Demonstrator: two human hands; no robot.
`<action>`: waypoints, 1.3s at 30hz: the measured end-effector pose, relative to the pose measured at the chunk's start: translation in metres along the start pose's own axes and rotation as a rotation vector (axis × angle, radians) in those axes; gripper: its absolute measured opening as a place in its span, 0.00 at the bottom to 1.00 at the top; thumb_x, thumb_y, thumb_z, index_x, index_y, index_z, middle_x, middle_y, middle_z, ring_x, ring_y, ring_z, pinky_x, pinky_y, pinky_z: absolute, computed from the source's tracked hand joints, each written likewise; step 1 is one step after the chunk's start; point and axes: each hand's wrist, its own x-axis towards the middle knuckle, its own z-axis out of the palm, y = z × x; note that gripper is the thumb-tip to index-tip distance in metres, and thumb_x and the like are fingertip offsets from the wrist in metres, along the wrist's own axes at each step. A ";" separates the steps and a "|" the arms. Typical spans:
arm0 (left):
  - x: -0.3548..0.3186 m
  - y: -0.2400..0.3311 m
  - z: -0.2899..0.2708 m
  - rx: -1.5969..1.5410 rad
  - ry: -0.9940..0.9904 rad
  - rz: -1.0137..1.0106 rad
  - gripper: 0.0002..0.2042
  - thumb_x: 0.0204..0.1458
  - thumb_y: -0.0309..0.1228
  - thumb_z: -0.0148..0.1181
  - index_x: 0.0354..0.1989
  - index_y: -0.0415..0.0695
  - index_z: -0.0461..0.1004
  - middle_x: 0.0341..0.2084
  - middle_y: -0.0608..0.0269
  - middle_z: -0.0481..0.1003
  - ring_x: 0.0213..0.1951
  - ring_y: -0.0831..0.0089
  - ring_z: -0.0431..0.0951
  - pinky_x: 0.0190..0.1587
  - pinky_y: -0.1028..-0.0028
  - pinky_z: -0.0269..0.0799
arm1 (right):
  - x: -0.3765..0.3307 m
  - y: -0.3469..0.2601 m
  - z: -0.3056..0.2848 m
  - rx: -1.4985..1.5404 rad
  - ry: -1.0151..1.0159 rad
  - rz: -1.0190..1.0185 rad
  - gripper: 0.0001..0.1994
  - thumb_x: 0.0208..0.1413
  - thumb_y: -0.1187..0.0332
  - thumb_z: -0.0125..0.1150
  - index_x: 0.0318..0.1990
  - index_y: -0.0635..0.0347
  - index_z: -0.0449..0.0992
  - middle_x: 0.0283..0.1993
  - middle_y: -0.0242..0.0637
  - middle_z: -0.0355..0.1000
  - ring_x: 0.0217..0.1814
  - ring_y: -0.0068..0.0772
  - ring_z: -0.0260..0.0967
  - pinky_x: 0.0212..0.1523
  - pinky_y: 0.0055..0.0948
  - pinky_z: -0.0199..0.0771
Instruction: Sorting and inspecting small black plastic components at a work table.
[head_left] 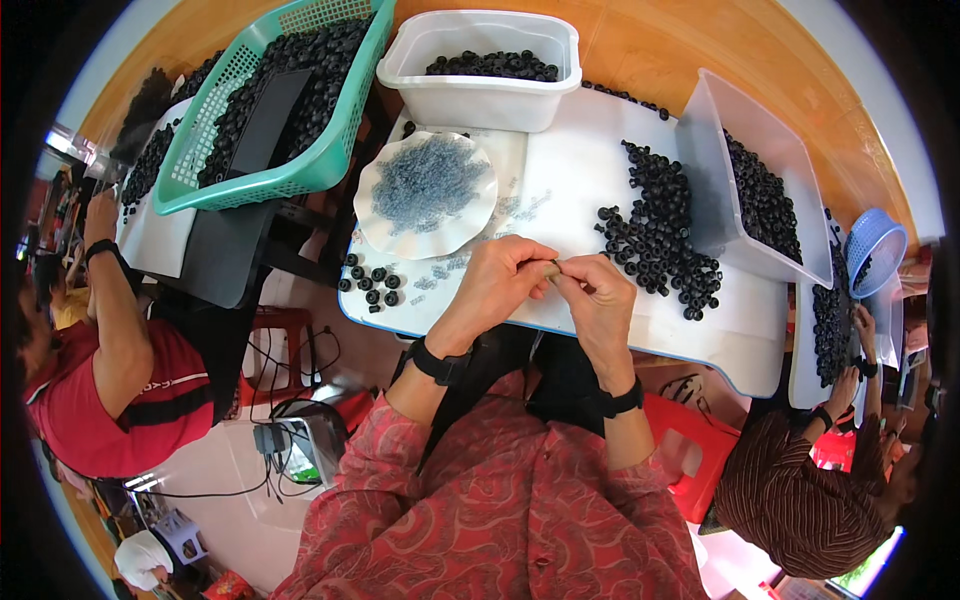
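My left hand [497, 285] and my right hand [603, 303] meet over the table's near edge, thumbs and forefingers pinched together. Whatever small thing they hold is hidden by the fingertips. To their left, a white wavy-rimmed plate [378, 222] bears a heap of tiny greyish, see-through pieces [425, 185]. More of these tiny pieces [440, 268] lie loose between the plate and my left hand. Several small black round parts [372, 288] stand at the table's left corner. A larger pile of black round parts [660, 225] spreads to the right of my right hand.
Behind the plate stands a white tub [550, 108] of black parts. A tilted translucent bin [712, 175] holds more at right. A green basket [340, 165] is at left. Co-workers sit on both sides: a red sleeve [180, 370] left, a striped shirt [800, 490] right. Cables [285, 440] hang low left.
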 end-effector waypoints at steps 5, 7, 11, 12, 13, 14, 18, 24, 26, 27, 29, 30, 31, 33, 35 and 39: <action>0.010 -0.009 0.005 0.157 0.043 0.029 0.07 0.54 0.20 0.61 0.39 0.32 0.79 0.30 0.57 0.79 0.25 0.76 0.79 0.28 0.78 0.76 | 0.005 0.010 0.006 -0.117 0.071 -0.015 0.06 0.44 0.83 0.67 0.30 0.62 0.81 0.33 0.33 0.69 0.30 0.27 0.69 0.29 0.24 0.68; 0.013 -0.013 0.007 0.230 0.042 0.068 0.07 0.53 0.20 0.61 0.39 0.32 0.80 0.29 0.56 0.79 0.24 0.75 0.79 0.28 0.78 0.75 | 0.004 0.014 0.007 -0.115 0.073 0.009 0.07 0.43 0.83 0.66 0.29 0.62 0.81 0.32 0.34 0.69 0.30 0.28 0.69 0.29 0.25 0.69; 0.015 -0.016 0.010 0.459 0.054 0.239 0.07 0.50 0.18 0.61 0.37 0.34 0.80 0.25 0.55 0.76 0.21 0.72 0.78 0.25 0.75 0.73 | 0.005 0.018 0.004 -0.221 0.041 0.001 0.09 0.42 0.87 0.65 0.31 0.64 0.81 0.32 0.33 0.68 0.31 0.24 0.68 0.29 0.22 0.69; 0.014 -0.016 0.012 0.460 0.052 0.238 0.07 0.50 0.18 0.61 0.37 0.34 0.80 0.25 0.55 0.76 0.21 0.72 0.78 0.25 0.75 0.73 | 0.005 0.018 0.004 -0.221 0.042 0.003 0.09 0.42 0.87 0.65 0.31 0.64 0.81 0.32 0.33 0.68 0.31 0.24 0.68 0.29 0.22 0.69; 0.012 -0.014 0.013 0.507 0.057 0.271 0.06 0.49 0.18 0.61 0.36 0.35 0.80 0.24 0.54 0.75 0.22 0.68 0.78 0.26 0.72 0.73 | 0.004 0.017 0.003 -0.201 0.039 0.008 0.09 0.41 0.86 0.64 0.30 0.64 0.81 0.33 0.36 0.69 0.31 0.30 0.69 0.30 0.26 0.69; 0.010 -0.013 0.015 0.553 0.062 0.306 0.06 0.48 0.18 0.61 0.35 0.36 0.80 0.23 0.53 0.74 0.23 0.64 0.77 0.26 0.70 0.73 | 0.004 0.016 0.003 -0.181 0.036 0.012 0.08 0.41 0.86 0.63 0.29 0.64 0.80 0.33 0.39 0.69 0.31 0.36 0.70 0.30 0.29 0.70; 0.006 -0.015 0.019 0.667 0.094 0.452 0.07 0.48 0.18 0.59 0.35 0.38 0.80 0.24 0.51 0.72 0.27 0.56 0.76 0.29 0.65 0.73 | 0.003 0.011 -0.001 -0.225 0.023 -0.018 0.07 0.42 0.86 0.62 0.28 0.66 0.79 0.34 0.40 0.70 0.33 0.38 0.71 0.31 0.31 0.71; 0.000 -0.015 0.028 0.670 0.126 0.439 0.09 0.48 0.18 0.58 0.38 0.36 0.78 0.28 0.50 0.72 0.30 0.52 0.75 0.32 0.61 0.73 | -0.005 0.004 0.001 -0.228 0.077 -0.031 0.06 0.46 0.85 0.59 0.32 0.67 0.77 0.36 0.42 0.70 0.35 0.42 0.71 0.34 0.33 0.73; 0.000 -0.014 0.027 0.692 0.142 0.456 0.09 0.50 0.20 0.57 0.39 0.35 0.77 0.27 0.50 0.72 0.31 0.51 0.75 0.33 0.60 0.73 | -0.006 -0.007 0.004 -0.241 0.234 -0.156 0.08 0.52 0.81 0.58 0.40 0.68 0.77 0.41 0.46 0.72 0.41 0.46 0.73 0.40 0.33 0.74; 0.000 -0.012 0.026 0.692 0.140 0.458 0.09 0.50 0.20 0.57 0.39 0.35 0.77 0.27 0.50 0.72 0.31 0.51 0.75 0.33 0.60 0.73 | -0.005 -0.015 0.006 -0.242 0.237 -0.156 0.08 0.52 0.81 0.58 0.40 0.68 0.77 0.41 0.46 0.72 0.41 0.46 0.73 0.40 0.33 0.74; -0.004 -0.007 0.026 0.669 0.084 0.474 0.08 0.46 0.21 0.56 0.36 0.36 0.76 0.32 0.48 0.72 0.34 0.50 0.76 0.33 0.61 0.74 | -0.008 -0.029 0.011 -0.163 0.197 -0.277 0.11 0.58 0.76 0.57 0.48 0.69 0.76 0.50 0.48 0.73 0.49 0.45 0.73 0.49 0.31 0.73; -0.006 -0.010 0.026 0.668 0.079 0.473 0.08 0.46 0.21 0.56 0.36 0.36 0.76 0.32 0.48 0.72 0.34 0.50 0.76 0.33 0.61 0.74 | -0.011 -0.030 0.013 -0.082 0.089 -0.269 0.14 0.62 0.71 0.52 0.52 0.68 0.75 0.56 0.49 0.71 0.58 0.50 0.69 0.59 0.37 0.67; -0.006 -0.013 0.028 0.510 0.078 0.431 0.10 0.46 0.22 0.57 0.38 0.36 0.76 0.34 0.47 0.73 0.35 0.50 0.77 0.33 0.61 0.74 | -0.010 -0.030 0.015 -0.084 0.093 -0.266 0.14 0.62 0.71 0.52 0.52 0.68 0.75 0.56 0.49 0.71 0.58 0.50 0.69 0.59 0.37 0.67; -0.006 -0.016 0.030 0.353 0.073 0.387 0.11 0.46 0.24 0.58 0.39 0.37 0.76 0.36 0.46 0.73 0.37 0.50 0.77 0.34 0.62 0.75 | -0.005 -0.031 0.021 -0.146 -0.052 -0.433 0.16 0.59 0.71 0.55 0.54 0.66 0.74 0.58 0.47 0.69 0.63 0.51 0.64 0.66 0.49 0.58; -0.014 -0.016 0.021 0.360 0.064 0.386 0.11 0.46 0.24 0.58 0.39 0.37 0.76 0.36 0.46 0.73 0.37 0.50 0.77 0.34 0.62 0.75 | -0.006 -0.026 0.027 -0.059 -0.068 -0.383 0.20 0.60 0.67 0.52 0.58 0.64 0.71 0.60 0.45 0.68 0.67 0.51 0.60 0.71 0.54 0.46; -0.004 -0.019 0.025 0.376 0.054 0.374 0.11 0.46 0.25 0.58 0.40 0.37 0.76 0.36 0.46 0.73 0.38 0.50 0.78 0.34 0.62 0.75 | -0.006 -0.017 0.031 -0.018 -0.098 -0.342 0.21 0.63 0.64 0.48 0.61 0.63 0.68 0.59 0.45 0.68 0.66 0.52 0.60 0.71 0.55 0.43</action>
